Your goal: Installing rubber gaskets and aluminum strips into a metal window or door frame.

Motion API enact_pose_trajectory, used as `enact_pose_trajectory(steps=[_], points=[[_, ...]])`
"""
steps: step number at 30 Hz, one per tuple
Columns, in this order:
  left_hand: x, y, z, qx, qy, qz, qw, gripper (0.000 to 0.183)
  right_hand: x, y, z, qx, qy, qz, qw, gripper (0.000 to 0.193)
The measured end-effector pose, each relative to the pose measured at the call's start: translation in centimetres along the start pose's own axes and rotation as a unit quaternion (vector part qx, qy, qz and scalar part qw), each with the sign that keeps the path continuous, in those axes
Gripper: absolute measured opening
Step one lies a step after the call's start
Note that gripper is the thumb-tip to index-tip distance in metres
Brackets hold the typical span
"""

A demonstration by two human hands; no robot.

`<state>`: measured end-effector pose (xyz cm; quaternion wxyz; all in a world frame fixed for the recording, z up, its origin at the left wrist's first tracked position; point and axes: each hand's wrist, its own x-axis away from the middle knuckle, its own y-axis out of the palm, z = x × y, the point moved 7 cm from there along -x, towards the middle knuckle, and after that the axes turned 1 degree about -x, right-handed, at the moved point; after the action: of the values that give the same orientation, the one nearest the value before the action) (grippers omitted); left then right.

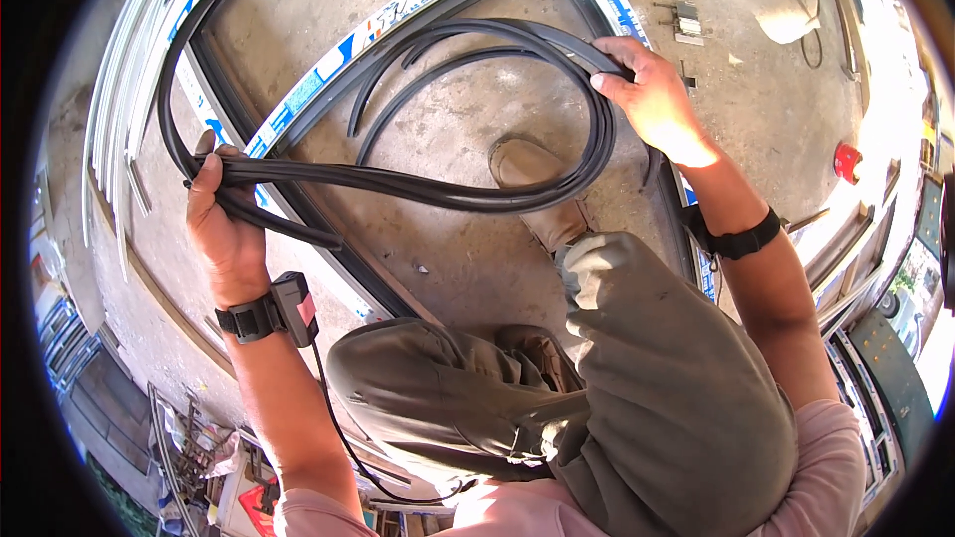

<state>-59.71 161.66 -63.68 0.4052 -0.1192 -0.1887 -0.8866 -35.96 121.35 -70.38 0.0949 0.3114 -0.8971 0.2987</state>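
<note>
A looped bundle of black rubber sealing strip (398, 182) stretches between my two hands, above a dark window frame (353, 278) covered in blue and white protective film. My left hand (221, 214) is closed round the strands at the left, with one strand curving up from it to the top of the view and a short end sticking out to the right below. On the right, my right hand (652, 94) pinches the coil at its upper right bend. Several loose strip ends hang inside the loop. My shoe (525, 164) shows through the loop, on the floor inside the frame.
Long pale metal profiles (124, 89) lie along the left. A small metal piece (686, 23) rests on the concrete floor beyond my right hand, and a red round object (847, 162) stands farther right. Tools and scraps (214, 467) clutter the lower left.
</note>
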Motion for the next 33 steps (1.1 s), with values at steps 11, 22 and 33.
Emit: enact_pose_trajectory(steps=[11, 22, 33], points=[[-0.7, 12.1, 2.2, -0.187, 0.058, -0.031, 0.98, 0.028, 5.4, -5.0, 2.4, 0.023, 0.042, 0.073, 0.996, 0.039], [0.3, 21.6, 2.8, -0.29, 0.055, -0.145, 0.944, 0.023, 13.2, -3.3, 11.7, 0.248, 0.015, 0.125, 0.96, 0.04], [5.0, 33.4, 3.0, -0.429, -0.076, -0.299, 0.849, 0.016, 16.9, -7.2, 5.6, -0.048, 0.304, 0.143, 0.941, 0.03]])
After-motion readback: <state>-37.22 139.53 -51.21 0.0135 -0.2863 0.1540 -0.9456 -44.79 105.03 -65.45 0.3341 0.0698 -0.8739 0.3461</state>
